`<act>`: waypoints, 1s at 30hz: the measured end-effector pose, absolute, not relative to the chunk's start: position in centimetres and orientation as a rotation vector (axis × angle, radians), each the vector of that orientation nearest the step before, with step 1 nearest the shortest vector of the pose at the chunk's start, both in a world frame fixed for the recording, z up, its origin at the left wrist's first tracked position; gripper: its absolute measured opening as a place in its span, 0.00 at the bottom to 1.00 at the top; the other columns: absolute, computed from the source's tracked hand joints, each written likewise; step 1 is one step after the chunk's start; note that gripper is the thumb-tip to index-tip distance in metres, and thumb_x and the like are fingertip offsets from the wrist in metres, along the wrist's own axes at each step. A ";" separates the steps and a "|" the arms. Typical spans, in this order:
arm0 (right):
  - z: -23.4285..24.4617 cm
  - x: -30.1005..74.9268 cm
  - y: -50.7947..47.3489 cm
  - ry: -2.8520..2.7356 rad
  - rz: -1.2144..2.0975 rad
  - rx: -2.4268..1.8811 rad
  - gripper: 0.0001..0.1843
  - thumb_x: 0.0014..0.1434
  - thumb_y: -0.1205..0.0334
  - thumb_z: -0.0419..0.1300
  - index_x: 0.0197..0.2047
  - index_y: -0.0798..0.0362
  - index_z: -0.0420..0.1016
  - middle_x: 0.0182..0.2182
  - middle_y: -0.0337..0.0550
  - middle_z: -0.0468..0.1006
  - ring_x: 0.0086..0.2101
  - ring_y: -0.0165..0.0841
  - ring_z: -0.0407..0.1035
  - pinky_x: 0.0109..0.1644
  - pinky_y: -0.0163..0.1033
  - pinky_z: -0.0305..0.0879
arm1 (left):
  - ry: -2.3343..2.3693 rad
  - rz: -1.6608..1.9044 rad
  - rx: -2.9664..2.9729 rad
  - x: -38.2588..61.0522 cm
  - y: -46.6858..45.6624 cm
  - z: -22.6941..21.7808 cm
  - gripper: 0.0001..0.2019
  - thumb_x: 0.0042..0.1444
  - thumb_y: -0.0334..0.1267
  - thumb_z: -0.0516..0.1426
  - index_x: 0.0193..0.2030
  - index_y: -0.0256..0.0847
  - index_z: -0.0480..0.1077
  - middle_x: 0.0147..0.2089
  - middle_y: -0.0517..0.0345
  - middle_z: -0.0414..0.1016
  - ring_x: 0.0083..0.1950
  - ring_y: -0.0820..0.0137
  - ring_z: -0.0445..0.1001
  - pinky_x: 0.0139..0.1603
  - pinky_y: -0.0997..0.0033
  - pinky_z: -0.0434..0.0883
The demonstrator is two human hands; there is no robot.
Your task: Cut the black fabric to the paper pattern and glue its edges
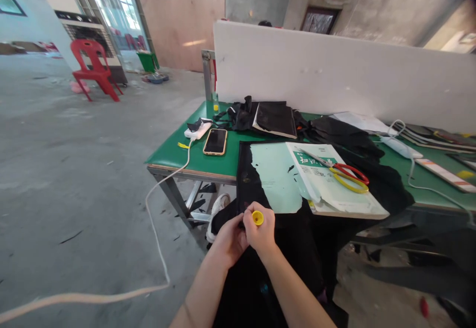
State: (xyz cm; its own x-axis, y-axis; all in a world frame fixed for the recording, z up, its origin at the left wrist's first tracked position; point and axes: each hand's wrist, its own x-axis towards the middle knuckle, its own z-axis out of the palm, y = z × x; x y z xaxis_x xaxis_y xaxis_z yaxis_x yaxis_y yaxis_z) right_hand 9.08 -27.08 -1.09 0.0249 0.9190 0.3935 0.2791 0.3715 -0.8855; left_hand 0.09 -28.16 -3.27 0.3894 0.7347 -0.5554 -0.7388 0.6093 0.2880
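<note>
My right hand (261, 233) is closed round a small yellow tool (257, 217), whose round end shows above my fingers. My left hand (228, 241) sits right beside it, fingers curled and pinching the black fabric (293, 253) that hangs off the front edge of the green table (174, 152) into my lap. Both hands are together just below the table edge. A pale green sheet (275, 177) lies on the black fabric just above my hands.
An open book (334, 189) with red and yellow scissors (347, 174) on it lies to the right. A phone (215, 141) and a white charger (197, 131) with a long cable (156, 248) sit at the left. A white partition (334, 70) backs the table. A red chair (94, 68) stands far left.
</note>
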 end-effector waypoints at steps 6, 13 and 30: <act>0.4 12.7 -27.6 -1.212 0.661 -1.153 0.13 0.51 0.65 0.53 0.17 0.52 0.57 0.13 0.31 0.56 0.16 0.24 0.51 0.20 0.33 0.48 | 0.683 0.974 0.013 0.2 -28.2 -3.3 0.10 0.60 0.33 0.50 0.40 0.27 0.69 0.37 0.43 0.78 0.39 0.62 0.78 0.48 0.61 0.73; 4.6 14.5 -27.7 -0.619 1.077 -0.690 0.14 0.49 0.69 0.49 0.18 0.51 0.48 0.09 0.26 0.45 0.11 0.22 0.39 0.16 0.30 0.44 | 0.715 1.057 0.065 0.6 -28.5 -3.0 0.06 0.56 0.31 0.56 0.40 0.33 0.70 0.39 0.50 0.79 0.41 0.65 0.77 0.54 0.57 0.70; -1.6 13.7 -26.9 -1.426 0.592 -1.158 0.12 0.52 0.65 0.53 0.18 0.53 0.60 0.14 0.32 0.58 0.16 0.24 0.53 0.21 0.33 0.48 | 0.849 1.077 0.121 1.0 -28.5 -3.6 0.04 0.52 0.23 0.55 0.30 0.33 0.68 0.31 0.49 0.78 0.33 0.63 0.79 0.42 0.62 0.76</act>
